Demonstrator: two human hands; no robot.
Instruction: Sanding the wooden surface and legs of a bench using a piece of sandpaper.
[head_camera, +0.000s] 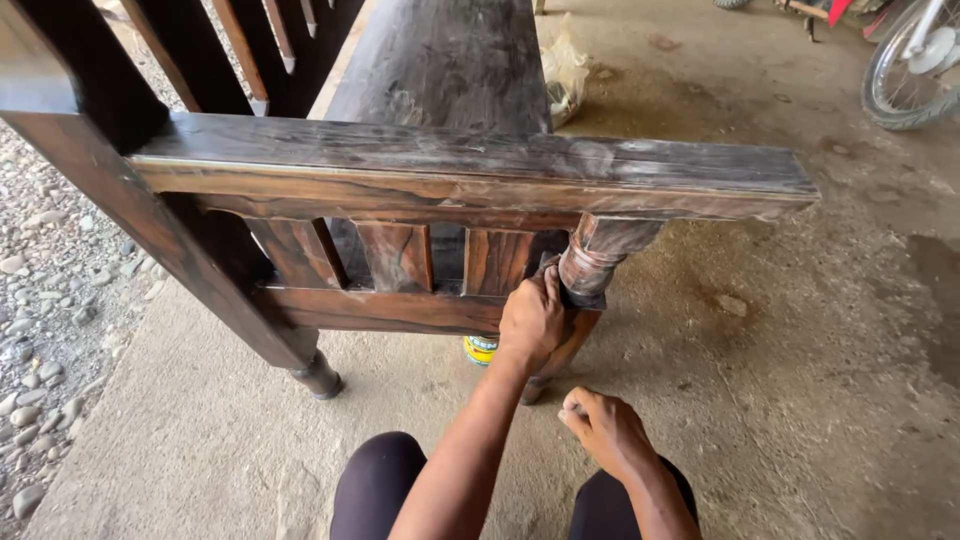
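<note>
A dark wooden bench stands in front of me, its armrest (470, 165) running across the view. My left hand (532, 318) reaches up to the turned front leg (598, 255) below the armrest. Its fingers press a small dark scrap (549, 264) against the wood where the leg meets the lower rail (380, 308). My right hand (605, 430) hangs lower, above my right knee, with its fingers curled in. I see nothing in it. My knees (375, 480) in dark trousers show at the bottom edge.
A small can with a yellow label (480, 350) sits on the concrete floor (780, 380) under the bench. Gravel (40, 300) lies to the left. A motorbike wheel (905, 75) is at the far right, and a plastic bag (565, 70) lies behind the bench.
</note>
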